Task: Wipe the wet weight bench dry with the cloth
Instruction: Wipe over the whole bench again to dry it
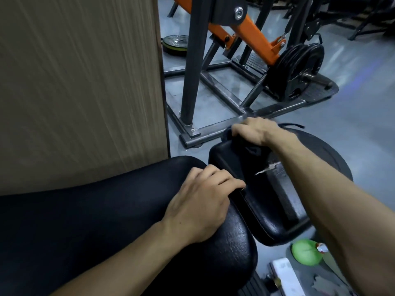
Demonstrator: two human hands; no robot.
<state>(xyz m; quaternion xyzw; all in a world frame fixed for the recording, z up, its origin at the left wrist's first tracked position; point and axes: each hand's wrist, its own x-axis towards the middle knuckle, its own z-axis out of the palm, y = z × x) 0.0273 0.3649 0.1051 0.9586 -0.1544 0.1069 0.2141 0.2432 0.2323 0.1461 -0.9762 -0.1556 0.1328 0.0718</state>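
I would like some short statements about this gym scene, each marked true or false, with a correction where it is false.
1. The right hand presses a dark cloth at the far end of the small bench pad. True.
2. The left hand holds a second cloth. False: it rests bare on the edge of the long bench pad.
3. The small bench pad has a tear in its cover. True.
4. The machine frame behind the bench has blue parts. False: they are orange.
5. The weight plates lie on the long pad. False: they sit on the machine.
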